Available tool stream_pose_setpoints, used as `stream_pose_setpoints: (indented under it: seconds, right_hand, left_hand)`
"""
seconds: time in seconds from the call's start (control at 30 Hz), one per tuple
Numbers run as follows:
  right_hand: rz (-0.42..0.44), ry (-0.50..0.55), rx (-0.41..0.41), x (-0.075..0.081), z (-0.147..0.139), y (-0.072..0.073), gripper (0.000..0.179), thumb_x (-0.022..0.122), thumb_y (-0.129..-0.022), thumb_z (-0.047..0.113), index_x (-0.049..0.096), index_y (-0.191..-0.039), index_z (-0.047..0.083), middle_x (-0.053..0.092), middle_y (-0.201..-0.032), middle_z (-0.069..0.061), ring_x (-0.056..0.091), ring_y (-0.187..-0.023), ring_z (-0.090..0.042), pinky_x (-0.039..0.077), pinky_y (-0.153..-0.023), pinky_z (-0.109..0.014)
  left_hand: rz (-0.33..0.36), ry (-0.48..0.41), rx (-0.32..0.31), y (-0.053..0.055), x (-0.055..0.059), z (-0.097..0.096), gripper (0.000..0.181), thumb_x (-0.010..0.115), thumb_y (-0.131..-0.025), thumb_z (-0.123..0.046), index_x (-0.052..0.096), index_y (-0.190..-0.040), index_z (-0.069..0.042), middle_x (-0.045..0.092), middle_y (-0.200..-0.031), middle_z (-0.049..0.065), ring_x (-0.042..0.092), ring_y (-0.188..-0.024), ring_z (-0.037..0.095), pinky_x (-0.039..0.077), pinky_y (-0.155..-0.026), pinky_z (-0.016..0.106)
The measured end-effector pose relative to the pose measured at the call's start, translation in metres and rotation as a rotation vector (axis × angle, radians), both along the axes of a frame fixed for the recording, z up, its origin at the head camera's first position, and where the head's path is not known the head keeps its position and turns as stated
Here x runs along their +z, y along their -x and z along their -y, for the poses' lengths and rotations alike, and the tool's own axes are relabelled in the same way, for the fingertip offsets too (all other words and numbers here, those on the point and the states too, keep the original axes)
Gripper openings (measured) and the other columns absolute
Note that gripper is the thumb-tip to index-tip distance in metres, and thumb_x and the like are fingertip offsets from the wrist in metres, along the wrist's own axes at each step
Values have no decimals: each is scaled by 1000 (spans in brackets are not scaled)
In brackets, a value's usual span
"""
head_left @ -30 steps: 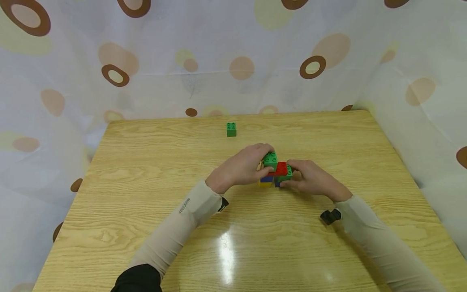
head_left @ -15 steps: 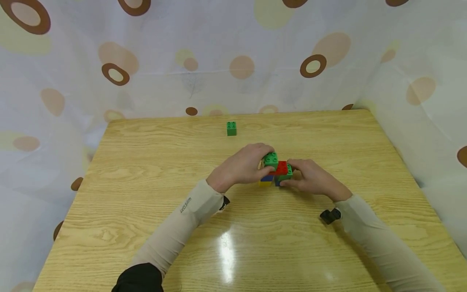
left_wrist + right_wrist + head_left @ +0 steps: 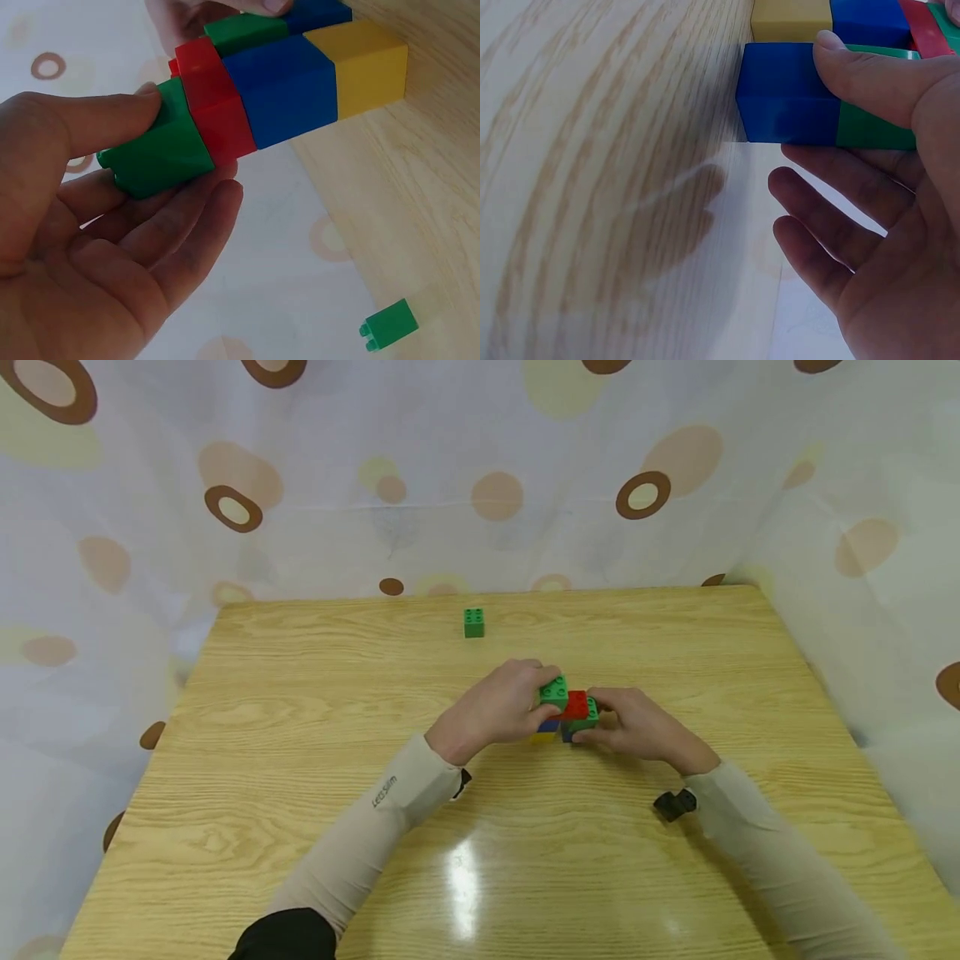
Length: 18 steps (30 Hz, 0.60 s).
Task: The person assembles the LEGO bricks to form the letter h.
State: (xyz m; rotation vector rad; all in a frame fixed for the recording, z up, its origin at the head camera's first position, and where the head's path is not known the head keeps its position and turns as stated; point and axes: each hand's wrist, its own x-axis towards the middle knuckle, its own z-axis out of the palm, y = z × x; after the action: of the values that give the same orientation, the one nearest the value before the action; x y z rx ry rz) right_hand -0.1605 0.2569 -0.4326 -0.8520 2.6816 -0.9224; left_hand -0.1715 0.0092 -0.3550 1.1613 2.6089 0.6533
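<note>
My left hand (image 3: 498, 710) pinches a green toy building brick (image 3: 169, 142) between thumb and fingers. It sits on one end of a red brick (image 3: 214, 97). Beneath that end, a blue brick (image 3: 281, 86) stands on a yellow brick (image 3: 371, 67). My right hand (image 3: 637, 727) pinches the neighbouring column, thumb on one side and fingers on the other. There a green brick (image 3: 877, 112) stands on a second blue brick (image 3: 787, 94). The red brick's other end reaches over this column, leaving some green studs showing. In the head view, the hands partly hide the lower bricks.
A separate green brick (image 3: 474, 623) stands near the back edge of the wooden table (image 3: 337, 693). Behind and beside the table hangs a white cloth (image 3: 450, 485) with brown and yellow spots. Dark wrist cameras show at both cuffs.
Both hands keep their grips on the bricks. The left hand and the top green brick have shifted only very slightly.
</note>
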Motion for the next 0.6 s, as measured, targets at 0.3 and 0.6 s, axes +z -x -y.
stream_pose_setpoints:
  seconds: [0.3, 0.6]
  right_hand:
    - [29, -38, -8, 1, 3, 1, 33, 81, -88, 21, 65, -116, 15, 73, -109, 3, 68, -97, -13, 56, -87, -40]
    - [28, -18, -5, -3, 5, 0, 35, 81, -88, 20, 64, -119, 14, 72, -111, 2, 68, -100, -14, 57, -87, -41]
  left_hand:
    - [-17, 7, 18, -3, 1, 2, 28, 67, -100, -25, 62, -120, -6, 59, -94, 3, 53, -78, 14, 42, -65, 18]
    - [58, -52, 5, 2, -6, 6, 33, 66, -100, -26, 62, -124, -5, 65, -105, 1, 61, -92, 16, 49, -83, 25]
